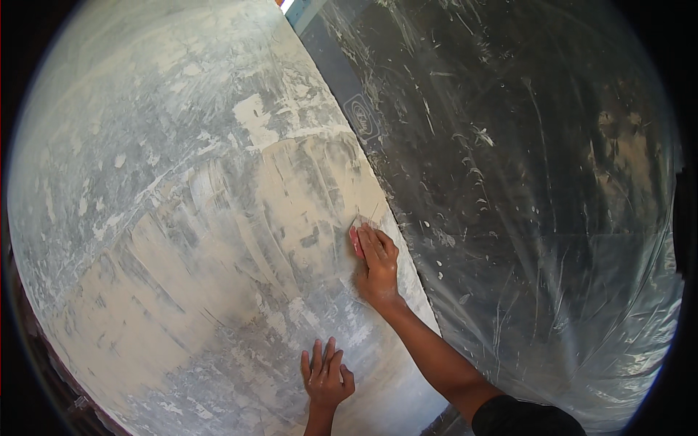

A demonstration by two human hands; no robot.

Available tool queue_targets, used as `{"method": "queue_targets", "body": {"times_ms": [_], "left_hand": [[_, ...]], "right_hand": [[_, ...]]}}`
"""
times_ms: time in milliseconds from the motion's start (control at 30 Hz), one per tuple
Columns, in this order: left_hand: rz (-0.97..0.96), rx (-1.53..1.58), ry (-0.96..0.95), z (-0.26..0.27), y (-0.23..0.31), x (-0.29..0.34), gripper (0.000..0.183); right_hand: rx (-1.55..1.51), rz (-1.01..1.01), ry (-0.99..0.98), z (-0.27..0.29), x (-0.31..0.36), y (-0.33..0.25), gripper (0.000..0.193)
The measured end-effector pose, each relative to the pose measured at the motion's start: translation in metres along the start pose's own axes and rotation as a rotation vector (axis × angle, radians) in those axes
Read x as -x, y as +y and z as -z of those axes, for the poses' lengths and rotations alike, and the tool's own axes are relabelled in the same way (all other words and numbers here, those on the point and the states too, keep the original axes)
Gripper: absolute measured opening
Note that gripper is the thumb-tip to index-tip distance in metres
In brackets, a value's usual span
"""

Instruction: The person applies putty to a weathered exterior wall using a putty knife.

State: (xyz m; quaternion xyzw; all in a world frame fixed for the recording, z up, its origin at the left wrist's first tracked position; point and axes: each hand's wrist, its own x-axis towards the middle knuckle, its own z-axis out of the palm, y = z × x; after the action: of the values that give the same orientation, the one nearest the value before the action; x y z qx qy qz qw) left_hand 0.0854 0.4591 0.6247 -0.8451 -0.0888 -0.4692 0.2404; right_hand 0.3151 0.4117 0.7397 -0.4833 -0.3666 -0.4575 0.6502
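My right hand [380, 269] is closed around a putty knife with a red handle [355, 240]. Its thin blade is partly hidden by my fingers and lies at the surface, close to the right edge of a large pale panel [240, 291]. Cream and grey filler covers the panel in streaks and patches. Lower down, my left hand [327, 378] is open with fingers spread, and it appears to rest on the panel. Nothing shows in that hand. A smoother cream band [291, 189] runs across the middle of the panel.
Dark plastic sheeting [523, 218], wrinkled and splashed with pale filler, covers the right side along the panel's edge. A small blue and white piece [297, 11] shows at the top. Dark clutter [65, 385] lies past the panel's lower left rim.
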Motion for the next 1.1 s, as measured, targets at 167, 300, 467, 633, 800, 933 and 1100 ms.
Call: {"method": "queue_targets", "body": {"times_ms": [167, 300, 467, 633, 800, 933, 1100], "left_hand": [[-0.001, 0.006, 0.000, 0.002, -0.001, 0.000, 0.027], [-0.015, 0.015, -0.008, 0.000, 0.002, -0.003, 0.026], [0.004, 0.001, -0.010, 0.001, -0.002, 0.002, 0.026], [-0.005, 0.017, -0.012, 0.000, 0.000, 0.000, 0.025], [-0.006, 0.001, -0.006, -0.002, -0.001, 0.000, 0.025], [-0.006, -0.004, -0.009, 0.002, -0.002, 0.002, 0.025], [-0.005, 0.014, -0.013, -0.001, 0.002, 0.000, 0.024]], "right_hand": [[-0.065, -0.025, 0.057, 0.013, -0.006, 0.017, 0.066], [0.003, -0.094, 0.071, 0.000, 0.003, 0.029, 0.065], [-0.188, 0.010, -0.038, 0.015, 0.058, -0.007, 0.065], [-0.012, -0.069, 0.144, 0.015, 0.008, 0.036, 0.065], [-0.180, -0.128, 0.040, -0.002, 0.071, 0.007, 0.066], [-0.185, -0.106, 0.011, 0.025, 0.066, -0.021, 0.064], [-0.014, -0.279, 0.179, 0.016, 0.013, 0.021, 0.067]]}}
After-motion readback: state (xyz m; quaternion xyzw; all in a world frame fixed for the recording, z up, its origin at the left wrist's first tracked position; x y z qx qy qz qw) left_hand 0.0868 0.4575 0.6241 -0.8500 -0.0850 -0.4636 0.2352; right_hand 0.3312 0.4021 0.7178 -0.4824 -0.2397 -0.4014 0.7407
